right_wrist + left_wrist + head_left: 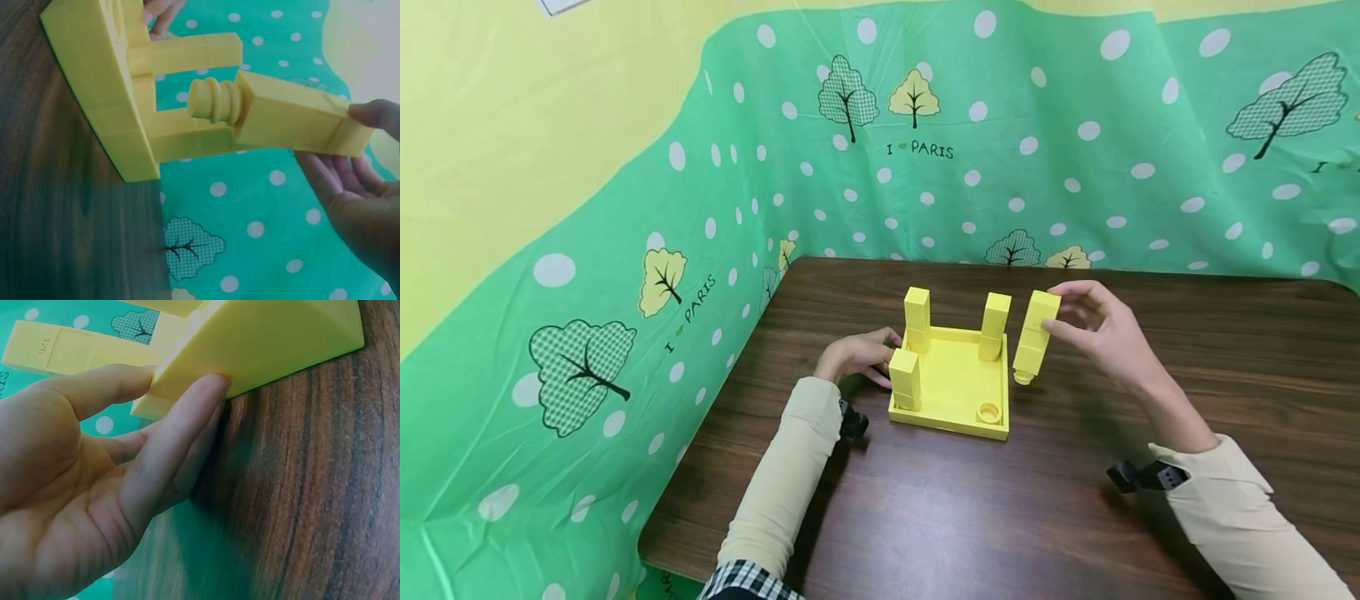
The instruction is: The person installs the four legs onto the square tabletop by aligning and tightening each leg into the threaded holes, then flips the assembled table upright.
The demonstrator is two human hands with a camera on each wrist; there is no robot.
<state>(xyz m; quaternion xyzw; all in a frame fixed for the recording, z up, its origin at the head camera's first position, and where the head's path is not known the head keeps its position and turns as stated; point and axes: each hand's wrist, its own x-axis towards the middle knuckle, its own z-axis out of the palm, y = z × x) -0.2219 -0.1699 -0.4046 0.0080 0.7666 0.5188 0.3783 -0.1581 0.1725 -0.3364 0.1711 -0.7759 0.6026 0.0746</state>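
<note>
On the table sits a yellow square base (951,375) with a raised rim. Square yellow posts stand upright at three corners: back left (917,317), back right (995,325) and front left (905,379). A round socket (988,413) shows at the front right corner. My right hand (1108,333) pinches a loose yellow square post (294,119) near its upper end, tilted, with its threaded peg (215,101) pointing down, apart from the base. My left hand (853,358) touches the base's left side, its fingers (178,428) fairly straight against the outer wall.
The dark wood-grain table (917,517) extends around the base. A green dotted curtain (1022,183) with printed trees hangs along the table's back and left edges. Black wrist cameras (852,421) sit at both cuffs.
</note>
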